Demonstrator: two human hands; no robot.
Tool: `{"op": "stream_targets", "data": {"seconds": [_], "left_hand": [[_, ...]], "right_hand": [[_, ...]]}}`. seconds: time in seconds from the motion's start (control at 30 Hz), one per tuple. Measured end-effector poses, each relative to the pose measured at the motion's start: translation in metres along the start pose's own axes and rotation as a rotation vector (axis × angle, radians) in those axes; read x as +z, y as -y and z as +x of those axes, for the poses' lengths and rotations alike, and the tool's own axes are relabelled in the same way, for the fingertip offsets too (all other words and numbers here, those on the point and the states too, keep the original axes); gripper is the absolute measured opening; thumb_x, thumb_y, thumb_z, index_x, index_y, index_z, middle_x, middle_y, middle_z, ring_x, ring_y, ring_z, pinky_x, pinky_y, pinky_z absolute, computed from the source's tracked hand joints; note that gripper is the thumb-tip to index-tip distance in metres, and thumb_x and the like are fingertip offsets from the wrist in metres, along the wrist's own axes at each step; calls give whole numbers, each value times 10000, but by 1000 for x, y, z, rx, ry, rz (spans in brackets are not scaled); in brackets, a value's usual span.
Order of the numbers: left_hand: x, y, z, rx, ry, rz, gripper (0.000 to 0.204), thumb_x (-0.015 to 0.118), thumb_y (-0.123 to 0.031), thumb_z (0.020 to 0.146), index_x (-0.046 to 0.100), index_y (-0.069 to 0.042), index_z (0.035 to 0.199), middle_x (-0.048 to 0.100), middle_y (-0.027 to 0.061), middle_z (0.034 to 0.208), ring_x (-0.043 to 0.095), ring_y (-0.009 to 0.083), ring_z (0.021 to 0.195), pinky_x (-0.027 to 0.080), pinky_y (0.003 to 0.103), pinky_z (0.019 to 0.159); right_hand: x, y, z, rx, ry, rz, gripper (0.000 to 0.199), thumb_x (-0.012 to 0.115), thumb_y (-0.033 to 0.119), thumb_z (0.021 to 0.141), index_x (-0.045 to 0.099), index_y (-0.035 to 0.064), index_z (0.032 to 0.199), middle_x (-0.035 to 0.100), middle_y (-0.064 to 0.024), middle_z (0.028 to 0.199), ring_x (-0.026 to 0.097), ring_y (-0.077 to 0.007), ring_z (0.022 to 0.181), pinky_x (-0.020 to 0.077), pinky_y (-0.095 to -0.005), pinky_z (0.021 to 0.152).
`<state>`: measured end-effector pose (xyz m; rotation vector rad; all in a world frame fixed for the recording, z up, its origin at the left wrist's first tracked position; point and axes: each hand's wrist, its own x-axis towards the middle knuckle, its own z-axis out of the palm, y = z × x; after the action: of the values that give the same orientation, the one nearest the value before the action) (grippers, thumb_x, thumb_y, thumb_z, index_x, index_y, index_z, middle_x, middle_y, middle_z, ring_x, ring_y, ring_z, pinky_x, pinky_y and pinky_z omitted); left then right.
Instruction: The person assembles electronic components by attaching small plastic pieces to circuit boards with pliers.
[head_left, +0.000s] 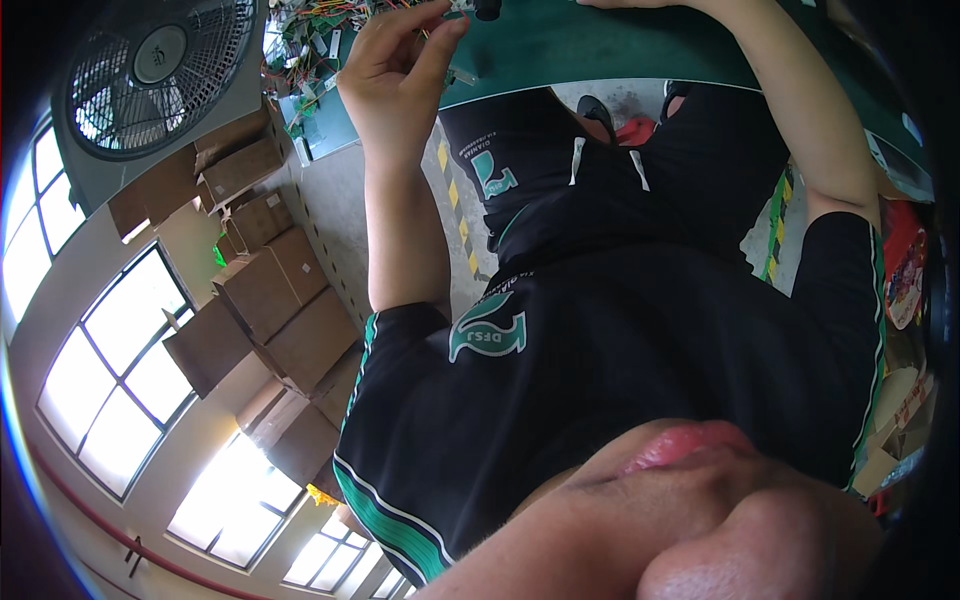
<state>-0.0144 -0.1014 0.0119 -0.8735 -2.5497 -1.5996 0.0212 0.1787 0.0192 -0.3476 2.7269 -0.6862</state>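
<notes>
At the top edge, over the front of the green work surface (590, 45), my left hand (400, 60) is raised with thumb and forefinger pinched together. Between or just beyond the fingertips is a small whitish piece, too small and cut off to name. Right next to it shows a small black, rounded part (487, 9). Left of this hand lies a tangle of thin coloured wires (318, 40) with small white and green pieces. My right hand (640, 2) rests at the upper edge by the table, almost wholly cut off, so its fingers are hidden.
A large grey fan (160, 70) stands left of the table. Stacked cardboard boxes (275, 290) line the left side, below the windows. Yellow-black tape (458, 210) marks the floor. More cartons and a red item (905, 260) are at the far right.
</notes>
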Motion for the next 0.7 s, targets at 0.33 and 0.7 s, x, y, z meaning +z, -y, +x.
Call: {"op": "stream_targets", "data": {"seconds": [0.33, 0.7], "left_hand": [[9, 6, 5, 93, 1, 10, 234, 824, -1, 868, 761, 22, 1092, 745, 54, 996, 710, 88, 849, 547, 200, 738], [47, -5, 38, 107, 275, 516, 209, 764, -86, 886, 756, -14, 1082, 734, 167, 991, 725, 265, 843, 575, 365, 704]], "right_hand": [[-9, -4, -5, 60, -132, 121, 440, 738, 406, 925, 690, 5, 1098, 722, -212, 986, 702, -364, 927, 527, -472, 788], [-8, -23, 8, 67, -182, 253, 328, 714, 290, 920, 707, 1, 1074, 725, -198, 922, 705, -332, 881, 516, -447, 760]]}}
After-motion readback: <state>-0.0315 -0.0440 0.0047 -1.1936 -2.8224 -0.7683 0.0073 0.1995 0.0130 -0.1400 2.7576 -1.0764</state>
